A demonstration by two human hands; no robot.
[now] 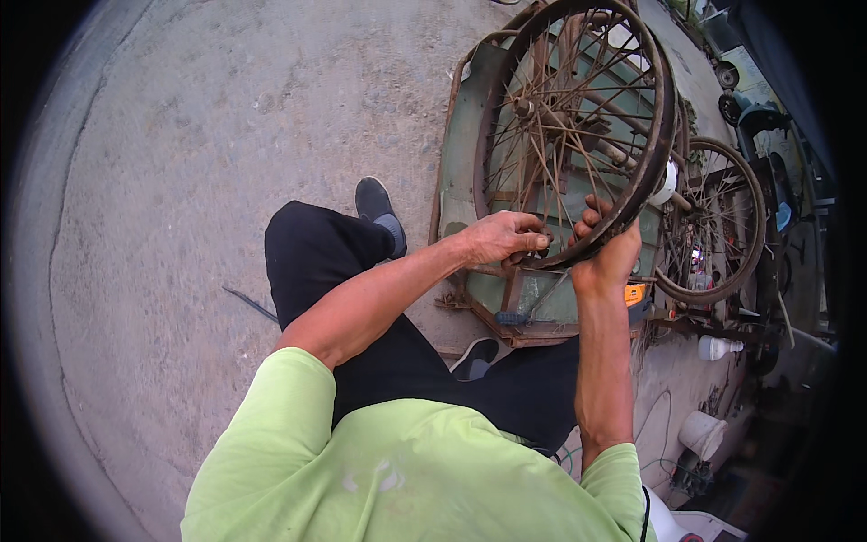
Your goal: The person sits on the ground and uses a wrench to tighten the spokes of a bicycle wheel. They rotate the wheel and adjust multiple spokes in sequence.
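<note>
A rusty spoked wheel [664,117] stands tilted over a green metal cart body [555,303]. Its lower rim lies in the grip of my right hand [610,248], whose fingers curl around it from the right. Just left of there, my left hand [499,238] is closed in a pinch at the bottom of the rim, close to the spoke ends. Whatever sits between those fingertips is too small to make out. Below the hands, a tool with a dark blue handle [513,318] rests on the green metal.
A second spoked wheel [757,221] is at the right. Near my right forearm lies an orange and dark object [636,295]. Further right are a white light bulb [713,348] and a white bucket [702,434]. A thin dark strip [250,303] lies on the concrete ground [199,181] at left.
</note>
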